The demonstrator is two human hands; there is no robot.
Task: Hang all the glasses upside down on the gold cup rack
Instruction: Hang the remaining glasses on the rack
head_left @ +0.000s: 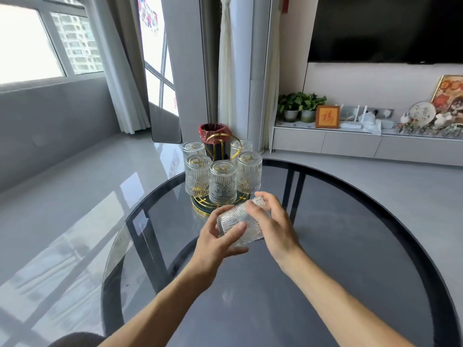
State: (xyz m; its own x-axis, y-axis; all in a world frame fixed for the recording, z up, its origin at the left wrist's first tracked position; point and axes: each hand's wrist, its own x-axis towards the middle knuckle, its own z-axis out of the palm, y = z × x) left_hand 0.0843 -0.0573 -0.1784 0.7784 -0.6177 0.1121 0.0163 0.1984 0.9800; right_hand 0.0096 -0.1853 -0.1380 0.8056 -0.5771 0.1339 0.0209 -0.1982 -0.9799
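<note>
Above the glass table [325, 246], just before the gold cup rack [200, 205] bearing five inverted glasses [223, 182]: last glass [240, 227] tilted, gripped between left hand [218, 242] and right hand [271, 226]; next, judged: invert fully, seat on a free peg.

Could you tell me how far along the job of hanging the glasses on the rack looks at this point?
Nearly finished. Five glasses already hang upside down on the gold cup rack. A sixth glass is in hand, tilted on its side between the left hand and right hand, just in front of the rack. What remains is hanging it on a free peg; no other loose glasses show on the table.
</note>
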